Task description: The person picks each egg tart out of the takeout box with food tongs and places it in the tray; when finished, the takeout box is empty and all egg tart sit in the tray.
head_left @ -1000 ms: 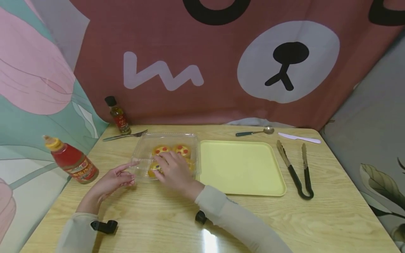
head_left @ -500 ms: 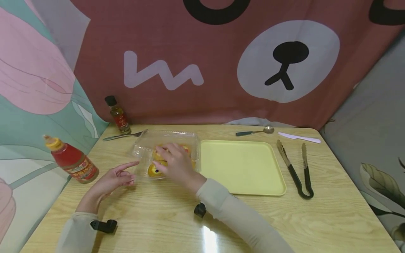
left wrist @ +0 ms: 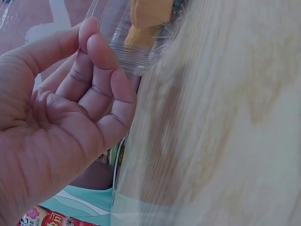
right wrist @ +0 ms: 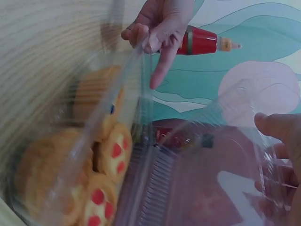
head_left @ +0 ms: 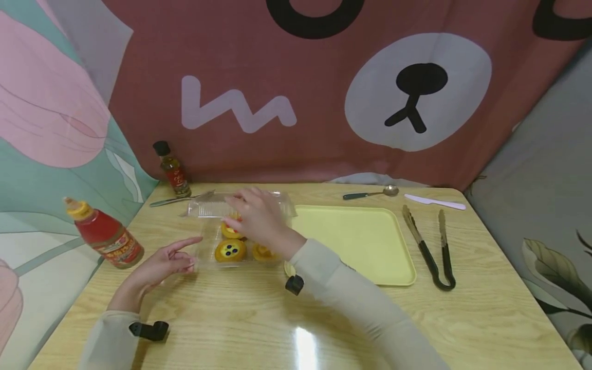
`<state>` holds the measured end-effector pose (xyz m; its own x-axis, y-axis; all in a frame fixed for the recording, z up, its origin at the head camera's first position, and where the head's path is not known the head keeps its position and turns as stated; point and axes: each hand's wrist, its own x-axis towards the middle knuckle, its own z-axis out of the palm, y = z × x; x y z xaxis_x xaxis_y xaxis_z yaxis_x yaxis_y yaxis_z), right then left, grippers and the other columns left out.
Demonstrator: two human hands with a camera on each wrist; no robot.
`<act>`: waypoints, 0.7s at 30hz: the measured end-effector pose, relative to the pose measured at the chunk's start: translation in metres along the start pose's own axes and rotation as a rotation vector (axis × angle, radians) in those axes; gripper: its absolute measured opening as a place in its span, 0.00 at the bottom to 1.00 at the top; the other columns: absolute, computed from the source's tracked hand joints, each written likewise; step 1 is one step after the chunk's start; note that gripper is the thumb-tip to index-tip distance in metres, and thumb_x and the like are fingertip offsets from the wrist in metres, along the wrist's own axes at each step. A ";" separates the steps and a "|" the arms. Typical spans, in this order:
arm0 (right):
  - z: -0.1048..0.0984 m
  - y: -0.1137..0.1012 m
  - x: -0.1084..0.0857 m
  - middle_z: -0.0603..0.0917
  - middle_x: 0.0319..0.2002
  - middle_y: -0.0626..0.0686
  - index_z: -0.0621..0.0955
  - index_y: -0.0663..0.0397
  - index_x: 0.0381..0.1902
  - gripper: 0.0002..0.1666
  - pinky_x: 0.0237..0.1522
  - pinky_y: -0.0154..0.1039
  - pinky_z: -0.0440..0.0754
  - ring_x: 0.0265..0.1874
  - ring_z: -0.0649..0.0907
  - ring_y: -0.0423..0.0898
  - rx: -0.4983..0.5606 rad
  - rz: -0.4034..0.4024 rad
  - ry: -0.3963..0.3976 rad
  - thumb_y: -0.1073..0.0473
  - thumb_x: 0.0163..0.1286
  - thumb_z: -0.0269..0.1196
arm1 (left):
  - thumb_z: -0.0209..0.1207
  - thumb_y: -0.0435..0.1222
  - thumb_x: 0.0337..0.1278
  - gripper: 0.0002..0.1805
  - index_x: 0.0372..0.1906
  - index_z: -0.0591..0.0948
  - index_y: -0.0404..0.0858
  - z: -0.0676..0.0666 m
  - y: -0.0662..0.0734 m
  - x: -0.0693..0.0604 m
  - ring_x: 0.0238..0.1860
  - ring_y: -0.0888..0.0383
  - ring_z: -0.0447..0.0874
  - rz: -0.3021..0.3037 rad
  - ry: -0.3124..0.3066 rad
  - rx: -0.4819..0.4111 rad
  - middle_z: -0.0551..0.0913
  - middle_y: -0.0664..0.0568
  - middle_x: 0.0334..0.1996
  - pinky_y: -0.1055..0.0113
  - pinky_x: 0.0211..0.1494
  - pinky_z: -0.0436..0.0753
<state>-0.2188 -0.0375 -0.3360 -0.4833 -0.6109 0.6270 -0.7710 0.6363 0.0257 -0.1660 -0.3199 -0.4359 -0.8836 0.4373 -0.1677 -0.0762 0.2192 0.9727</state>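
Note:
A hinged clear plastic box (head_left: 208, 251) holds several small tarts, one topped with dark berries (head_left: 230, 251), another with red pieces (head_left: 230, 229). The right hand (head_left: 261, 218) grips the box's raised lid (head_left: 208, 206); in the right wrist view this hand (right wrist: 284, 155) has its thumb on one side of the lid (right wrist: 207, 141) and fingers on the other. At the box's left edge is the left hand (head_left: 162, 264). Close up in the left wrist view, that hand (left wrist: 70, 103) pinches the rim of the box (left wrist: 136, 59). The right hand covers part of the back tarts.
A yellow tray (head_left: 351, 246) lies right of the box, tongs (head_left: 432, 257) beyond it. Behind are a spoon (head_left: 370, 194) and a lilac knife (head_left: 435, 201). On the left stand a red sauce bottle (head_left: 111, 239) and a small dark-capped bottle (head_left: 173, 172), near a fork (head_left: 173, 201).
The lid has swung up and back from over the tarts, with the right hand moving away from the front edge. The left hand has stayed at the box's left side.

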 end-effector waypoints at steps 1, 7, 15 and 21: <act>-0.002 0.001 0.001 0.83 0.43 0.47 0.84 0.49 0.49 0.24 0.45 0.36 0.78 0.42 0.80 0.43 -0.015 0.002 -0.008 0.42 0.60 0.66 | 0.54 0.32 0.65 0.33 0.72 0.57 0.35 -0.001 0.000 0.000 0.36 0.60 0.82 0.005 -0.006 -0.002 0.83 0.48 0.35 0.61 0.47 0.80; -0.023 0.021 0.000 0.82 0.43 0.46 0.84 0.46 0.49 0.24 0.45 0.35 0.77 0.42 0.79 0.42 -0.030 0.088 -0.073 0.39 0.60 0.65 | 0.54 0.31 0.65 0.33 0.71 0.57 0.33 -0.002 0.002 -0.003 0.36 0.59 0.82 0.034 -0.031 0.019 0.84 0.47 0.35 0.62 0.46 0.80; -0.037 0.067 -0.008 0.82 0.42 0.52 0.86 0.56 0.43 0.15 0.45 0.39 0.77 0.42 0.80 0.47 0.277 0.200 0.070 0.56 0.59 0.69 | 0.54 0.32 0.66 0.32 0.72 0.58 0.38 -0.005 0.002 -0.005 0.36 0.59 0.82 0.030 -0.059 0.032 0.84 0.48 0.35 0.62 0.46 0.80; -0.025 0.090 -0.014 0.80 0.45 0.56 0.85 0.62 0.41 0.10 0.40 0.36 0.79 0.39 0.80 0.47 0.588 0.383 0.210 0.63 0.64 0.64 | 0.53 0.30 0.66 0.32 0.72 0.58 0.39 -0.006 0.002 -0.004 0.36 0.59 0.82 0.043 -0.080 0.008 0.84 0.49 0.35 0.61 0.46 0.80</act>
<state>-0.2716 0.0397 -0.3232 -0.7196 -0.2557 0.6456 -0.6875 0.3932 -0.6106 -0.1650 -0.3266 -0.4322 -0.8460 0.5150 -0.1384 -0.0347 0.2058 0.9780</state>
